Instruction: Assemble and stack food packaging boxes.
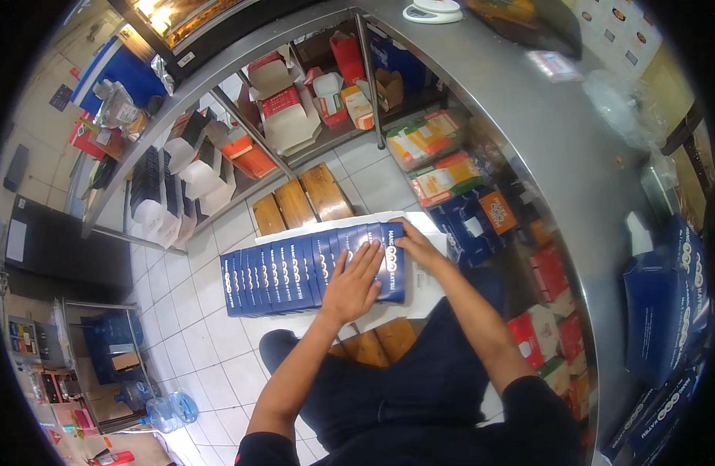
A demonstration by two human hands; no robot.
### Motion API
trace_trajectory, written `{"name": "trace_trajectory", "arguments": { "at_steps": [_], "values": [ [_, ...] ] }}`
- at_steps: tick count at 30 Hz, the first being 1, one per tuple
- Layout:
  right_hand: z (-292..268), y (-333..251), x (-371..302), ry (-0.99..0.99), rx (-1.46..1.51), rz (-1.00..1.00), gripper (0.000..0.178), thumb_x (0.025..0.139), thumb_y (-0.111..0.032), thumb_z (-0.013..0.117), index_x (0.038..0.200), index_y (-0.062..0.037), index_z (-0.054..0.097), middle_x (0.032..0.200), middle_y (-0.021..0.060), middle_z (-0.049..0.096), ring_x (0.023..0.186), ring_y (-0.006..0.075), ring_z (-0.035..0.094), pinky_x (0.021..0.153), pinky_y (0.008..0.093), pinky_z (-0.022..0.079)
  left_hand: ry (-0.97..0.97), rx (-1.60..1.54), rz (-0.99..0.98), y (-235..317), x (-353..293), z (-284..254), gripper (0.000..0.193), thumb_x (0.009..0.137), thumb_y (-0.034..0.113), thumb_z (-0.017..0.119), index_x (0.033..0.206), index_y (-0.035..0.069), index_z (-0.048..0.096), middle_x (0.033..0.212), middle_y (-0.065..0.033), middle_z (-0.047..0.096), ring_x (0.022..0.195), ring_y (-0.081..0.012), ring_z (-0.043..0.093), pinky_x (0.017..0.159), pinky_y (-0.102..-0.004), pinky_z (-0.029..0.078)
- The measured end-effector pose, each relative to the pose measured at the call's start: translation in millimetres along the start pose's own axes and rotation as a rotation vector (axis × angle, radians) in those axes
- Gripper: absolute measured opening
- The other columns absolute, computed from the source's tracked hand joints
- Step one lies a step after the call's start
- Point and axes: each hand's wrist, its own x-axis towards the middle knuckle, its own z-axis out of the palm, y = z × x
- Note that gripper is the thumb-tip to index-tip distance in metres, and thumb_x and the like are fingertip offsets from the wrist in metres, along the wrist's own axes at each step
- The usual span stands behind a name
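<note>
A row of blue folded cardboard food boxes [284, 272] with white print lies overlapped on a white sheet or flattened carton [427, 289] before me. My left hand [354, 287] rests flat on top of the boxes toward their right end, its fingers stretched out. At the far right corner of the row, my right hand [418, 247] has its fingers bent round the edge of the last blue box. The undersides of the boxes are hidden.
Beneath the white sheet is a slatted wooden bench [315, 194]. A steel counter [521, 116] curves around the far and right sides, bearing a white scale [433, 11] and more blue boxes [662, 299]. Shelves hold stacked cartons [287, 116]. Water bottles [171, 412] stand lower left.
</note>
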Motion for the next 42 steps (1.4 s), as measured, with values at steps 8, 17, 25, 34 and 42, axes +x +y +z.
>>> {"name": "trace_trajectory", "arguments": {
  "at_steps": [8, 17, 25, 34, 42],
  "values": [
    [27.2, 38.8, 30.7, 0.157, -0.118, 0.01, 0.06, 0.08, -0.006, 0.051, 0.139, 0.0008, 0.045, 0.133, 0.0167, 0.053, 0.126, 0.0279, 0.051, 0.114, 0.0384, 0.039, -0.033, 0.017, -0.019, -4.1, -2.8, 6.8, 0.071, 0.096, 0.028, 0.054, 0.16, 0.006, 0.032, 0.167, -0.013, 0.032, 0.156, -0.0277, 0.028, 0.126, -0.0541, 0.016],
    [33.2, 1.5, 15.5, 0.244, -0.296, -0.133, 0.08, 0.088, -0.011, 0.059, 0.159, -0.0084, 0.022, 0.159, 0.0245, 0.022, 0.155, 0.0412, 0.014, 0.127, 0.0466, 0.013, -0.057, 0.016, 0.027, 10.2, 1.0, -8.0, 0.068, 0.096, 0.027, 0.044, 0.156, -0.004, 0.035, 0.164, -0.0213, 0.034, 0.155, -0.0378, 0.026, 0.126, -0.0565, 0.01],
    [15.0, -242.2, -204.5, 0.193, -0.33, -0.335, 0.031, 0.103, -0.017, 0.062, 0.129, -0.0004, 0.063, 0.119, 0.012, 0.068, 0.11, 0.0211, 0.067, 0.098, 0.0356, 0.052, 0.053, 0.018, 0.095, -1.2, -11.4, 4.4, 0.064, 0.103, 0.031, 0.041, 0.157, -0.003, 0.036, 0.164, -0.0213, 0.034, 0.155, -0.0363, 0.027, 0.127, -0.054, 0.01],
    [-10.9, -456.4, -386.1, 1.471, -1.556, -0.486, 0.06, 0.091, -0.03, 0.072, 0.137, 0.0035, 0.051, 0.133, 0.0254, 0.054, 0.128, 0.0435, 0.049, 0.109, 0.0505, 0.042, 0.133, 0.086, 0.174, -5.9, -20.6, 13.6, 0.061, 0.11, 0.041, 0.032, 0.16, 0.007, 0.035, 0.167, -0.0112, 0.034, 0.156, -0.028, 0.028, 0.123, -0.0531, 0.022],
    [-121.6, -479.8, -435.7, 1.722, -1.515, 0.417, 0.065, 0.09, -0.054, 0.066, 0.119, 0.004, 0.067, 0.118, 0.0299, 0.069, 0.115, 0.0448, 0.065, 0.103, 0.051, 0.05, 0.065, 0.041, 0.102, -14.7, -21.5, 14.8, 0.064, 0.105, 0.033, 0.042, 0.16, 0.001, 0.031, 0.168, -0.0186, 0.029, 0.157, -0.0343, 0.024, 0.126, -0.055, 0.008]
  ]
}}
